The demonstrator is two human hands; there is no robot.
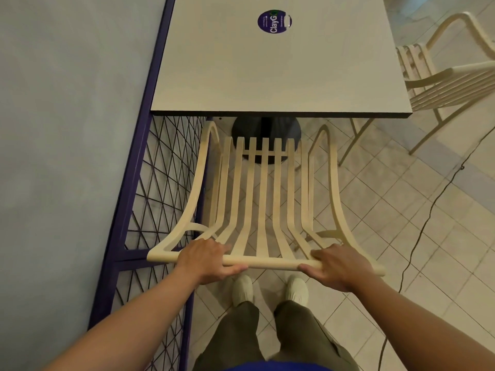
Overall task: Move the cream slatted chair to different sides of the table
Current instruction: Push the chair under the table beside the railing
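Your left hand (207, 259) and right hand (338, 265) both wrap around the rounded top rail of the cream slatted chair (263, 199), fingers curled over the far side and thumbs tucked under the near edge, one hand toward each end of the rail. The rail is a smooth, matte tube that bends at both corners into curved armrests sweeping away from your hands. Between your hands, flat cream slats fan out from the rail, run down the back and flatten into the seat, with floor tiles showing through the gaps. The chair sits straight ahead of your hands, its front edge just short of the near side of the table (267, 76). That table has a pale, speckled square top with a dark edge band, a round purple sticker (274, 21) at its far end, and a black domed pedestal base (266, 129) beyond the seat. Close beside your left hand runs a purple metal fence (150, 183) of crossed wire mesh, nearly touching the chair's left armrest, with a blue-grey wall behind it. Beyond your right hand, a second cream chair (444, 76) stands at the table's right side, and a thin black cable (426, 220) trails across the beige tiles. Below your hands are your pale shoes (269, 289).
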